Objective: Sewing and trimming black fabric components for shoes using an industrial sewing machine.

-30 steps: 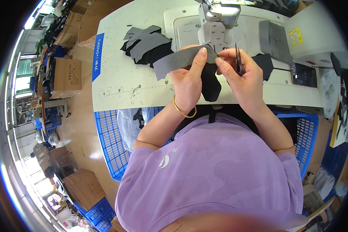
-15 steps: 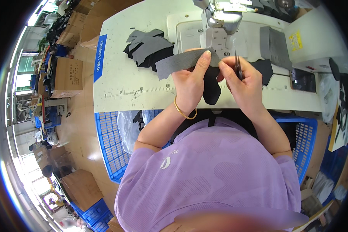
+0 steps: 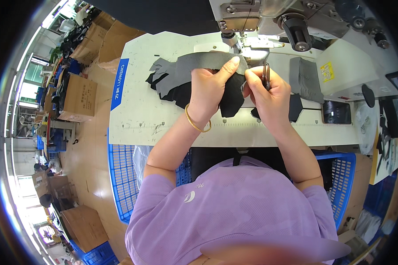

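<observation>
Left hand [image 3: 210, 88]: clenched on a grey fabric strip [image 3: 203, 62], thumb pressed flat on its right end just under the sewing machine's head, fingers curled beneath; a gold bangle [image 3: 197, 123] rings the wrist.
Right hand [image 3: 267, 90]: closed around small dark thread snips [image 3: 266, 76], held upright between thumb and fingers, the tips pointing up toward the needle area; its fingertips meet the left thumb at the strip's end.
Grey fabric strip: lies across the white table from left to right, its left end over a pile of dark pieces, its right end at the machine's foot — pinned there by both hands.
Black fabric piece [image 3: 232, 99]: hangs below the strip between the two hands, partly hidden by the left palm.
Pile of cut pieces [image 3: 166, 81]: grey and black, jagged-edged, just left of the left hand on the table.
Sewing machine [image 3: 269, 17]: pale grey, right above the hands, a lamp glowing at the needle.
Grey pieces [image 3: 306, 79]: stacked on the table right of the right hand, apart from it.
Table [image 3: 141, 110]: white, speckled, a ruler scale along its near edge.
Blue crates [image 3: 124, 176]: plastic lattice, below the table on either side of the person — the one in the purple shirt [image 3: 234, 212].
</observation>
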Demonstrator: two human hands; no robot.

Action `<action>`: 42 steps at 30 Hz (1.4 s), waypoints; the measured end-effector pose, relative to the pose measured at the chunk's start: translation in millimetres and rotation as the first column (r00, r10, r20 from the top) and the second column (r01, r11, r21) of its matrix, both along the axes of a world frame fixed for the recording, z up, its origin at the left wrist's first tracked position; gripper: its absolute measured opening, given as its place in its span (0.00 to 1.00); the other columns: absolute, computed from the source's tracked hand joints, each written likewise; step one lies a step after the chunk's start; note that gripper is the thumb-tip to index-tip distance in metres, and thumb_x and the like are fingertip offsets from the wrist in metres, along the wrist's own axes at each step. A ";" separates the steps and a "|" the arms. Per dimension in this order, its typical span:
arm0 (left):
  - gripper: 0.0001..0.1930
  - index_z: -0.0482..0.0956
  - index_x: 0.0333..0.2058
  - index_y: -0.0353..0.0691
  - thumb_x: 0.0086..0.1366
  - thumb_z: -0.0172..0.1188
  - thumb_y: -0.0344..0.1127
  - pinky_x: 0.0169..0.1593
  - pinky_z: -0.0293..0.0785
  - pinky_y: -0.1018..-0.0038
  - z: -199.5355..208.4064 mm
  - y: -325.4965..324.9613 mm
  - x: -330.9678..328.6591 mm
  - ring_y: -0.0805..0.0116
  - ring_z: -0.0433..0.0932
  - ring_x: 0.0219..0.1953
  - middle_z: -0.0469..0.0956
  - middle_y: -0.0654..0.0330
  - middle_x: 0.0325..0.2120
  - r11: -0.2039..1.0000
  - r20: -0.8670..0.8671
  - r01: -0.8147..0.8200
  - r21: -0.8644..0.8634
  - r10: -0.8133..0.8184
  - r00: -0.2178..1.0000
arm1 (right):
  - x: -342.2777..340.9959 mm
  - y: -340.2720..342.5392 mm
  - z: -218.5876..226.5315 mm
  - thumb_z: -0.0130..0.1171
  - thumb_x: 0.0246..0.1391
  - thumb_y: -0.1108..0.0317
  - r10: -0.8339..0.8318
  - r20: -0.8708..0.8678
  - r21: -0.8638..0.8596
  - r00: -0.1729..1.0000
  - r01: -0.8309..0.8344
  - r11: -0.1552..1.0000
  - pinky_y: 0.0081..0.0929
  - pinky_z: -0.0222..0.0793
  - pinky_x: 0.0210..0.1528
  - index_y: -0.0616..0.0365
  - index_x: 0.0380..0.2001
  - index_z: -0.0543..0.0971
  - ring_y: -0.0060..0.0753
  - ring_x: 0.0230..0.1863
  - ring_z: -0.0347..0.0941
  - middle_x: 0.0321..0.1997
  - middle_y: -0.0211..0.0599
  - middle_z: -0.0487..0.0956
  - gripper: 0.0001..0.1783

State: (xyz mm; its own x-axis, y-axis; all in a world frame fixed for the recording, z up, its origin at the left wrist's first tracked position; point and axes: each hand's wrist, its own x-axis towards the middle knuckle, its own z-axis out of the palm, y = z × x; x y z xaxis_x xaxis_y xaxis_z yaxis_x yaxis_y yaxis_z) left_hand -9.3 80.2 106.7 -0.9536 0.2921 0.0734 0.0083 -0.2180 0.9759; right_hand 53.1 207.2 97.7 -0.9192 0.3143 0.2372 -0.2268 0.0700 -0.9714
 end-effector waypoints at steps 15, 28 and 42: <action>0.07 0.81 0.34 0.28 0.61 0.62 0.28 0.30 0.73 0.80 15.4 1.7 -26.6 0.75 0.78 0.27 0.81 0.58 0.29 0.996 0.015 0.085 -0.015 -0.084 0.996 | -16.0 -4.8 -1.7 0.55 0.58 0.65 -0.036 -0.015 -0.159 0.999 0.033 0.987 0.16 0.57 0.20 0.59 0.22 0.76 0.10 0.16 0.64 0.14 0.26 0.76 0.12; 0.07 0.81 0.36 0.29 0.59 0.63 0.26 0.36 0.74 0.79 21.4 -3.0 -38.4 0.75 0.79 0.31 0.82 0.59 0.32 0.985 -0.054 0.150 -0.088 -0.155 0.986 | -19.0 -8.7 -3.4 0.55 0.58 0.66 -0.051 -0.035 -0.206 0.998 0.042 0.978 0.16 0.55 0.18 0.59 0.17 0.74 0.09 0.15 0.62 0.13 0.25 0.75 0.16; 0.06 0.81 0.33 0.31 0.57 0.63 0.25 0.31 0.74 0.79 19.0 -5.1 -51.8 0.75 0.78 0.28 0.81 0.59 0.28 0.978 -0.078 0.168 -0.125 -0.178 0.981 | -21.1 -5.9 -2.0 0.54 0.58 0.68 -0.019 -0.048 -0.112 0.999 0.014 0.994 0.15 0.53 0.17 0.60 0.22 0.76 0.09 0.15 0.61 0.14 0.29 0.75 0.12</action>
State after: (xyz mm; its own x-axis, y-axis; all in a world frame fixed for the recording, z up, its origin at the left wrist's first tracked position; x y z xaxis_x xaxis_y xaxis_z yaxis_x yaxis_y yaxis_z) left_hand -61.1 75.1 125.7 -0.8792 0.4636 0.1100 0.0675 -0.1073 0.9919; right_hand 32.0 201.4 95.8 -0.9019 0.3564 0.2439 -0.2736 -0.0346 -0.9612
